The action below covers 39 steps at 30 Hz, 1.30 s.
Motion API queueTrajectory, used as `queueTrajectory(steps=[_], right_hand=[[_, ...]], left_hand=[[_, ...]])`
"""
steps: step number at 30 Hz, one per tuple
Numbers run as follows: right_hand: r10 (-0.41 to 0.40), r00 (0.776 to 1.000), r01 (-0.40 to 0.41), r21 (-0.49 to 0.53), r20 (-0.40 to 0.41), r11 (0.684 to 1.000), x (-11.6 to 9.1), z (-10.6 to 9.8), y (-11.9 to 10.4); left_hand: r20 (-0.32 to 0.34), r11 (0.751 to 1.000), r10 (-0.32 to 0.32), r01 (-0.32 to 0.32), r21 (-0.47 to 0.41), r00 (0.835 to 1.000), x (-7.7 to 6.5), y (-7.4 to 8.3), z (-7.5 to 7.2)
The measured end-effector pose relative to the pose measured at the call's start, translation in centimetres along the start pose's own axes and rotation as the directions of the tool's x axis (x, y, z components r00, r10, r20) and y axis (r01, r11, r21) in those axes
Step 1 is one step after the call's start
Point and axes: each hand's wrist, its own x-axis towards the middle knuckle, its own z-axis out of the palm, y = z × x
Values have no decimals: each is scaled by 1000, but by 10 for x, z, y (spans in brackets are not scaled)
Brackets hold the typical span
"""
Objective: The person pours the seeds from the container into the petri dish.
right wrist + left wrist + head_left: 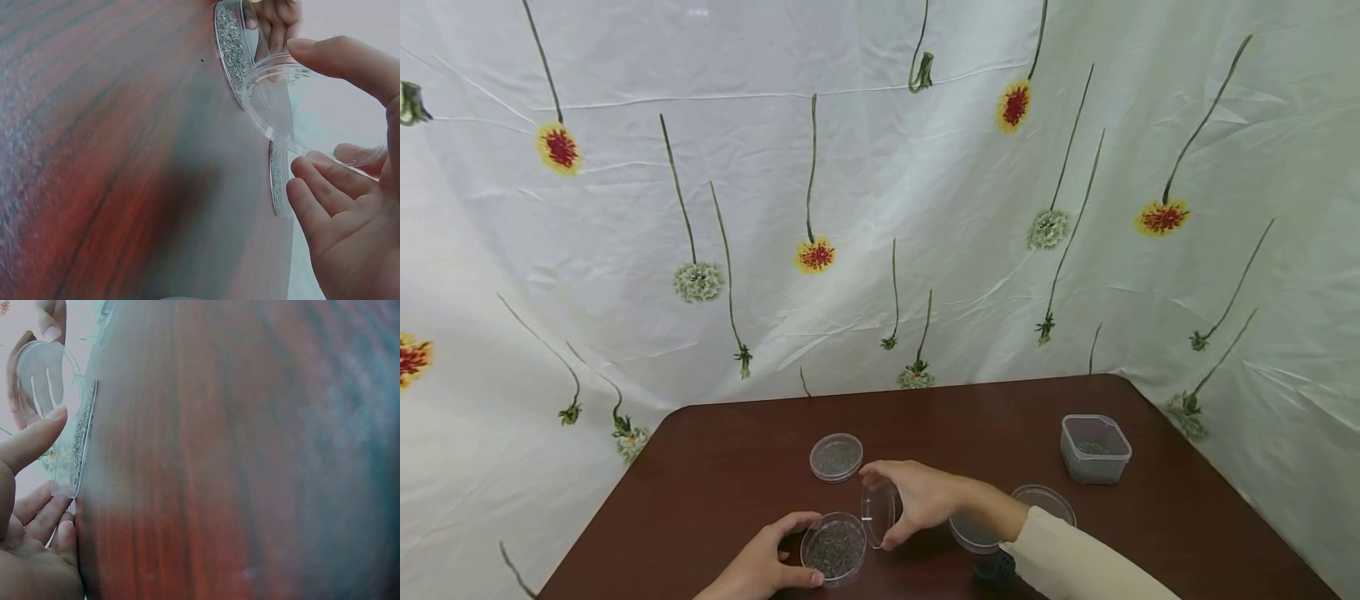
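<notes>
A round clear petri dish [835,547] full of small grey-green bits sits on the table near the front. My left hand [767,560] holds it by the rim, thumb at the near side and fingers at the far side. Beside it, my right hand [925,496] pinches a clear petri dish lid [877,510] between thumb and fingers. The lid stands on edge, tilted, right at the dish's right rim. In the right wrist view the lid [319,115] is see-through and bare, with the filled dish [232,53] behind it.
Another petri dish [837,457] with grey bits stands farther back. Two clear round pieces [1047,502] lie partly hidden under the right forearm, near a small black object [995,568]. At the back right is a square plastic tub [1095,450]. A flowered curtain [865,183] hangs behind the table.
</notes>
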Motion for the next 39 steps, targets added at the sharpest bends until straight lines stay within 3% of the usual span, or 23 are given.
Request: queueTrajectory(steps=[4, 8, 14, 21, 23, 29, 33, 39], right_hand=[[-13, 1000, 13, 28, 6, 1000, 4, 4, -2], [-7, 1000, 7, 32, 1, 999, 9, 7, -5], [-9, 1000, 9, 19, -6, 1000, 17, 12, -12], [-27, 1000, 27, 3, 4, 1000, 23, 19, -15], [-28, 1000, 28, -10, 11, 1000, 26, 20, -16], [8, 1000, -8, -45, -1, 999, 30, 23, -17], [13, 1000, -13, -67, -1, 998, 35, 28, -19], [-40, 999, 43, -113, 28, 993, 38, 36, -22]], left_hand=[[10, 1000, -10, 10, -21, 1000, -4, 14, 1], [2, 1000, -25, 25, 0, 1000, -3, 12, 1], [-15, 1000, -1, 1, -13, 1000, 5, -12, -1], [-10, 998, -45, 44, -51, 999, 16, -39, -3], [-4, 998, -45, 44, -49, 999, 12, -31, -3], [1, 999, -35, 35, -23, 999, -5, 18, 3], [1, 1000, -19, 19, -18, 1000, -5, 20, 3], [-14, 1000, -1, 1, 19, 1000, -5, 18, 4]])
